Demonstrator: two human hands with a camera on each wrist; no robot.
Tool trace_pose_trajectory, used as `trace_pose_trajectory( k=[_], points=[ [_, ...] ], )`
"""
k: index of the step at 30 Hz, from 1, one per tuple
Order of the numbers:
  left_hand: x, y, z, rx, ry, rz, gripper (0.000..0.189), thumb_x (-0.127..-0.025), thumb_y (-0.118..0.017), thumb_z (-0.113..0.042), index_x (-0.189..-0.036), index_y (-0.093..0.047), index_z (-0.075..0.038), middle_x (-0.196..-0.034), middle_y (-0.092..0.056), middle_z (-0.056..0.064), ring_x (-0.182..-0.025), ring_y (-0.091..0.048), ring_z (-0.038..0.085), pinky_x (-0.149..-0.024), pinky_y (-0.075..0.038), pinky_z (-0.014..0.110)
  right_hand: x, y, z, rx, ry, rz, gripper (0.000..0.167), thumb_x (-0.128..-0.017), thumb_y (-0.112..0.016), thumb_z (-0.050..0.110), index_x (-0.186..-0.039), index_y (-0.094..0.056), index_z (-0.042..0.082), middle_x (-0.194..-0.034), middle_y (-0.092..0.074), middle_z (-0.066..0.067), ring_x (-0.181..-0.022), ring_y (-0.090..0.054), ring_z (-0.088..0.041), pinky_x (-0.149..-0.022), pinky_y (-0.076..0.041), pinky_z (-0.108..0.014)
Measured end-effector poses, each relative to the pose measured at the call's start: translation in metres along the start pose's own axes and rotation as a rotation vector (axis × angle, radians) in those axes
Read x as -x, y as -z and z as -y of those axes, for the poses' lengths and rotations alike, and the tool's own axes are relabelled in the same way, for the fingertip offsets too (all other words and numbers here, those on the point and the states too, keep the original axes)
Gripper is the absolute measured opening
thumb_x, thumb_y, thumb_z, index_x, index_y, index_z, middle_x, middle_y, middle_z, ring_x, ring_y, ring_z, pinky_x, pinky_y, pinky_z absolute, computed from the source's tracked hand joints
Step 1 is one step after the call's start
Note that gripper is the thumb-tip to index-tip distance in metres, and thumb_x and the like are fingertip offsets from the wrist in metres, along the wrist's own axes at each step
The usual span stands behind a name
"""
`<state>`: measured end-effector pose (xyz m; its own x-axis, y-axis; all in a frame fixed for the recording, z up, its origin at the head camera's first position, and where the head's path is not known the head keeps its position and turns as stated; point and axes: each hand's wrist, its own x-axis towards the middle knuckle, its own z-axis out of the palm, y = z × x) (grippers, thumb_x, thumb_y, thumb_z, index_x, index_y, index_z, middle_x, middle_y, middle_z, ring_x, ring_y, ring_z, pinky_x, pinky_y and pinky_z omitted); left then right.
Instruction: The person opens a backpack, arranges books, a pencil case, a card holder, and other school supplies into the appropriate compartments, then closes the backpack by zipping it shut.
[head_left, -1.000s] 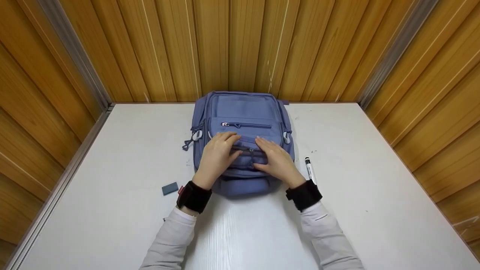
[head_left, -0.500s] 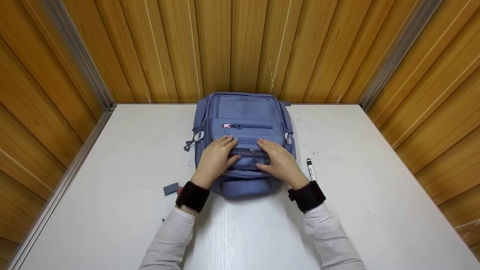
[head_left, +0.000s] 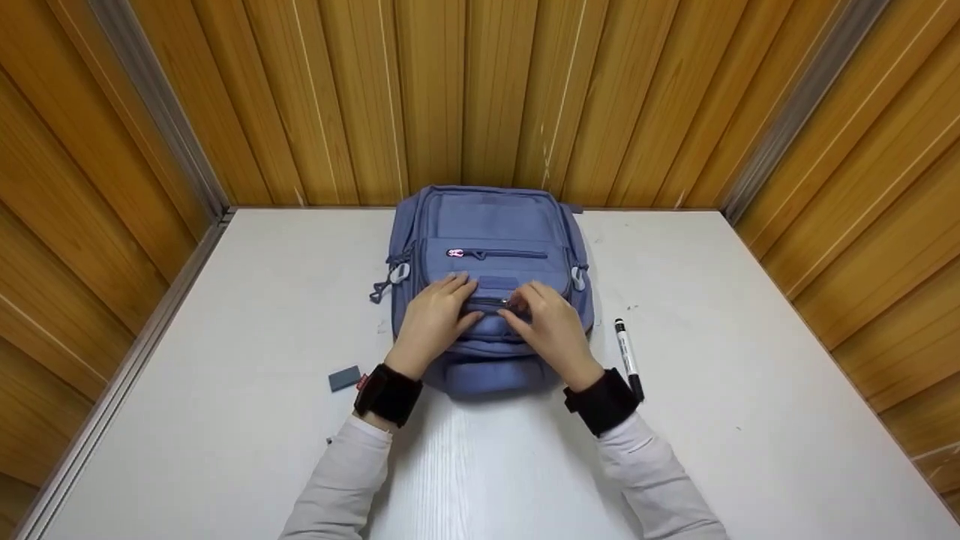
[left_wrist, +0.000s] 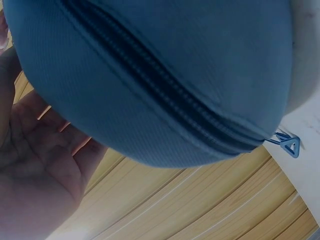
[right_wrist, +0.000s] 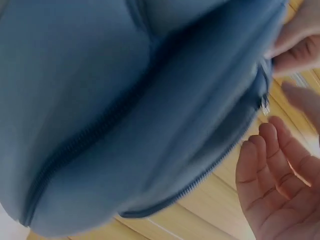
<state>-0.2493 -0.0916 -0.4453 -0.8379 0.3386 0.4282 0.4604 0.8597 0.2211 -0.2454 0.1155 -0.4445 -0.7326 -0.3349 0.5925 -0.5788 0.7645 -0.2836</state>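
A blue backpack (head_left: 491, 214) lies on the white table with its front pocket toward me. My left hand (head_left: 431, 319) rests on the left of that pocket, fingers extended over its upper edge and thumb apart below. In the left wrist view, the left hand (left_wrist: 45, 165) is partly hidden behind the fabric. At the pocket's zipper slider (head_left: 505, 303) my right hand (head_left: 551, 326) has bent fingers and a lowered thumb. The right wrist view shows the right hand's fingertips (right_wrist: 272, 130) beside the slider; I cannot tell whether they pinch its pull. Along its zipper the pocket edge (right_wrist: 195, 182) gapes.
A black-and-white marker (head_left: 628, 358) lies right of the backpack, near my right wrist. Left of my left wristband is a small grey-blue block (head_left: 344, 379). Another zipper (head_left: 502, 254) crosses the backpack higher up. Wood-patterned walls (head_left: 480, 97) surround the table (head_left: 247, 315).
My right hand has shifted slightly left and its fingers have bent in around the zipper slider. More of the marker shows now. The left hand stays nearly still.
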Motion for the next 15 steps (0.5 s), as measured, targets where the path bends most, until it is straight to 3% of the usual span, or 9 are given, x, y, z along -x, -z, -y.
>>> trace_pose_trajectory(
  k=[7,15],
  points=[
    [-0.0010,0.0004,-0.0004,0.018,-0.006,-0.014,0.052,-0.093,-0.074,-0.034,-0.135,-0.066,-0.004,-0.141,-0.066,0.014,-0.134,-0.062,0.033,-0.114,-0.049,0.047,-0.0001,-0.0034,-0.0001,-0.024,-0.102,-0.012,0.017,-0.088,-0.081,0.020,-0.088,-0.071,0.006,-0.083,-0.073,-0.008,-0.072,-0.069,-0.022,-0.068,-0.058,-0.039],
    [-0.0012,0.0009,0.0010,0.040,0.002,0.000,0.053,-0.094,-0.073,-0.035,-0.137,-0.064,-0.004,-0.143,-0.064,0.015,-0.135,-0.061,0.033,-0.115,-0.048,0.047,-0.0002,-0.0036,0.0012,-0.059,-0.149,0.020,0.016,-0.088,-0.079,0.018,-0.085,-0.073,0.004,-0.081,-0.074,-0.010,-0.073,-0.071,-0.024,-0.069,-0.059,-0.040]
  ],
)
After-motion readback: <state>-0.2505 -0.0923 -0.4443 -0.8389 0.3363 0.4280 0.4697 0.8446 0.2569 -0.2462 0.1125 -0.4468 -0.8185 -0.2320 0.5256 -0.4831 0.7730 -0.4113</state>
